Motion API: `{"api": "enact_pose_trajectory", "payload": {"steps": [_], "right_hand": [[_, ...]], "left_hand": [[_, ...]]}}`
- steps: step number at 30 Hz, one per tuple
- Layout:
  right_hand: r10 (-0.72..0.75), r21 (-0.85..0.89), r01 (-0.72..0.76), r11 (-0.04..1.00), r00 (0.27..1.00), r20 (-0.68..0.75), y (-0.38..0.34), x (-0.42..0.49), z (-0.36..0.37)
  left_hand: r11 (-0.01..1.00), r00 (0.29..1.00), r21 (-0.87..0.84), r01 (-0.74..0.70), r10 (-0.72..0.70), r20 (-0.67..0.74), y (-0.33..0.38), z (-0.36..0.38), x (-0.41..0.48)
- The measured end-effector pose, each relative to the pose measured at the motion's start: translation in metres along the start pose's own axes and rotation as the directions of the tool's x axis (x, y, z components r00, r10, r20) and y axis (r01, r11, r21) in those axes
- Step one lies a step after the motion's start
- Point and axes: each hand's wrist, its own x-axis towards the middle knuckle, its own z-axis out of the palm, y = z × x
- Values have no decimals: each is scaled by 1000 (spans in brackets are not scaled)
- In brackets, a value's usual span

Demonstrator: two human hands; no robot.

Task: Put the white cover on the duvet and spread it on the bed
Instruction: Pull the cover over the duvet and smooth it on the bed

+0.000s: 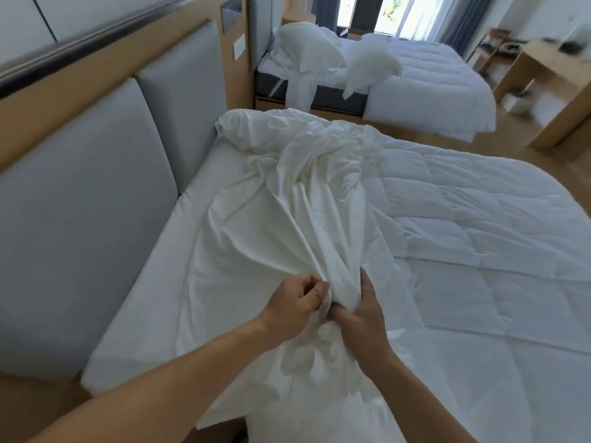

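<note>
Cover cloth fills both my grips: the white cover (287, 199) lies rumpled in a long ridge along the head end of the bed (134, 330), running from the far corner toward me, and its near end is gathered where my two grips meet. My left grip (294, 305) has thumb and curled fingers pinched on a fold at the side of the bunch. My right grip (361, 311) is wrapped round the thick of the bunch just beside it, thumb in front, the fingers hidden behind the cloth. It looks thin, light and limp, so I judge it will give no resistance but will sag, twist and hide its own edges; a fistful like this tells me little about which way the opening faces. I would work along a hem to a corner or the open edge and hold there, one corner to each grip, rather than the middle. The duvet (479, 251) lies quilted and mostly flat over the rest of the bed to my right, its head edge under the cover's ridge. It looks puffy and bulkier, soft but likely to drag, and best taken by its corners too. Left of the cover a bare strip of the bed shows, against the grey padded headboard (80, 203). Beyond stands a second bed (431, 84) with loose pillows (303, 46).
</note>
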Motion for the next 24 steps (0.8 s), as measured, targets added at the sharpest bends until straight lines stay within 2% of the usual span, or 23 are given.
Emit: {"api": "enact_pose_trajectory", "payload": {"steps": [2,4,6,10,16,20,24], "right_hand": [[41,211,-58,976,996,82,-1,-1,0],[60,458,-152,876,976,209,-2,-1,2],[81,568,-257,782,945,316,-3,-2,8],[166,570,-457,683,857,488,-7,-2,26],[416,484,-583,653,809,415,-4,7,48],[464,486,-606,629,795,391,1,5,51],[416,513,-650,560,756,505,8,6,35]], "left_hand": [[992,991,119,-36,21,132,10,-9,-6],[966,975,243,-92,38,219,17,-17,-11],[932,964,333,-142,53,261,18,-19,-15],[890,969,390,-238,187,163,8,-23,-19],[843,966,473,-255,239,96,-10,-24,-24],[876,980,439,-197,180,81,-19,-21,-25],[890,981,418,-183,196,14,-14,-17,-27]]}}
